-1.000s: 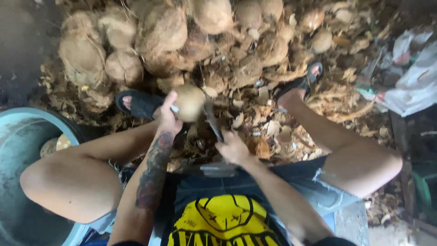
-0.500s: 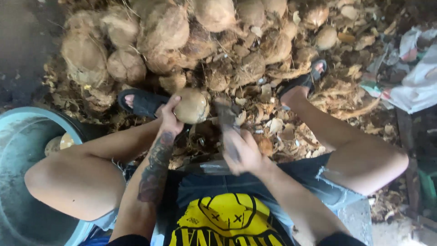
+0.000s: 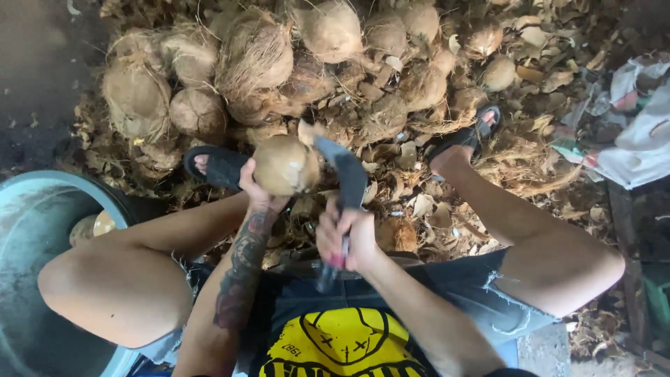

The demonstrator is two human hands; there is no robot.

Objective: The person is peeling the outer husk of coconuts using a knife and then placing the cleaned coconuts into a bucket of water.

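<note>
My left hand [image 3: 259, 187] grips a round brown coconut [image 3: 283, 165] from below, holding it up in front of my knees. My right hand [image 3: 343, 241] is closed around the handle of a broad dark cleaver [image 3: 342, 174]. Its blade points up and touches the coconut's right side. A chip of husk [image 3: 307, 131] sticks up just above the coconut. Both hands are between my bare knees, above a litter of husk pieces.
A heap of husked coconuts [image 3: 258, 63] lies ahead. A large blue-grey basin [image 3: 42, 202] holding peeled pieces [image 3: 94, 227] stands at the left. My feet wear black sandals [image 3: 216, 166]. Crumpled cloth and plastic [image 3: 638, 132] lie at the right.
The cleaver was drawn back toward my lap, blurred, and now stands up against the coconut's right side. The left hand and coconut stayed near the same place.
</note>
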